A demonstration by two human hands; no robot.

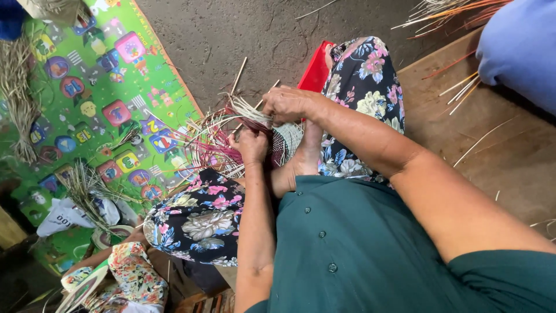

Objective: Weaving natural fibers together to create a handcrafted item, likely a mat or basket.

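Strands of the half-woven pale-and-maroon reed basket (231, 139) fan leftward from both grips: right hand (289, 104) pinches pale strips above, left hand (252, 145) clasps the weave, nearer.

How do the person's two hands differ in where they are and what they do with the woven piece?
The right hand is higher and farther from the body, its grip pinching a bundle of pale strips from above. The left hand sits lower and closer, its grip closed around the woven piece near the reddish strands. The right forearm crosses the lap at a slant; the left forearm runs straight up. Both hands are bare and closed on the same work.
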